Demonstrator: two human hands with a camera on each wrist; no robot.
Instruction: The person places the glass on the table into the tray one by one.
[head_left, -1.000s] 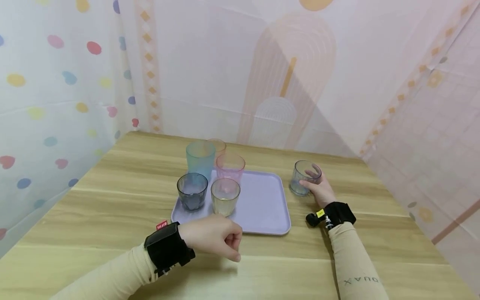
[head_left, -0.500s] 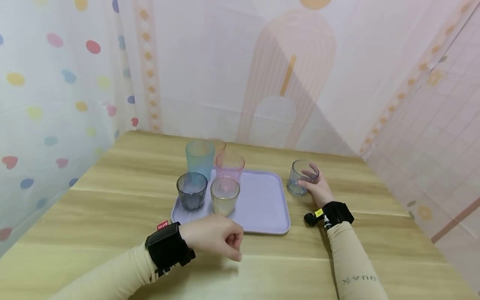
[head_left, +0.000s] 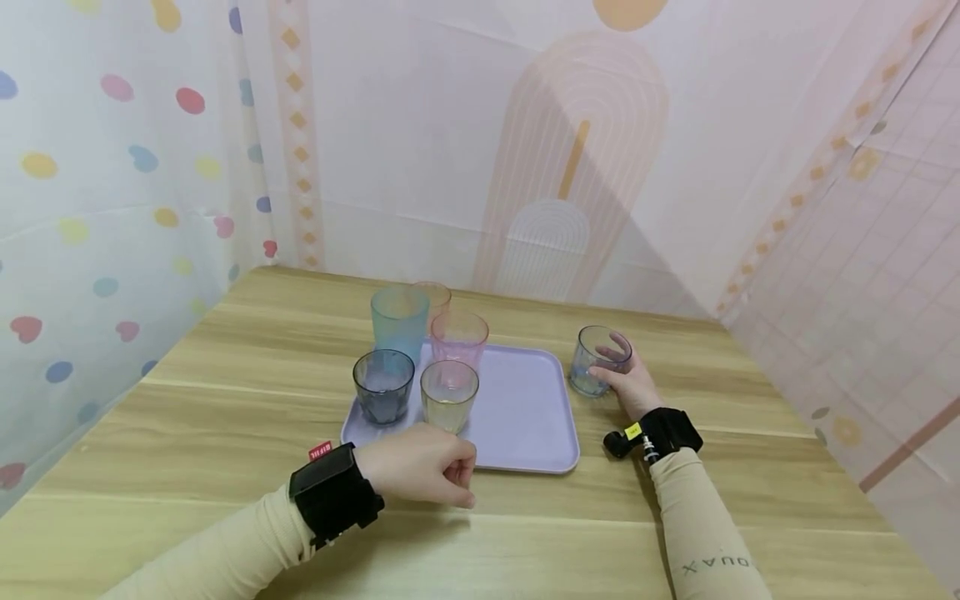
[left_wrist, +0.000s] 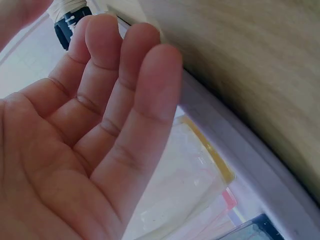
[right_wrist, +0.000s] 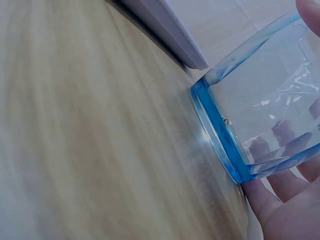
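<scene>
My right hand (head_left: 633, 385) grips the clear blue glass (head_left: 597, 360), fingers curled round its far side and thumb on the near side. The glass stands upright on the table (head_left: 225, 392), long axis vertical, just beside the right edge of the lilac tray (head_left: 525, 408) and not on it. The right wrist view shows its thick blue base (right_wrist: 220, 135) flat on the wood, with the tray corner (right_wrist: 175, 45) close by but apart from it. From this grip the tray lies to the left.

My left hand (head_left: 420, 471) rests at the near edge of the tray, fingers loosely curled and holding nothing. It is nearest to the yellowish glass (head_left: 449, 406) on the tray. The right hand is the one nearer the blue glass.

On the tray, left of its middle, stand a dark grey glass (head_left: 383, 386), a pink glass (head_left: 458, 339) and a teal glass (head_left: 399, 321).

Legible writing: my right sleeve (head_left: 708, 533) carries lettering that reads roughly "XAUQ". A red tag (head_left: 320, 451) on the left wristband has white characters too small to read.
</scene>
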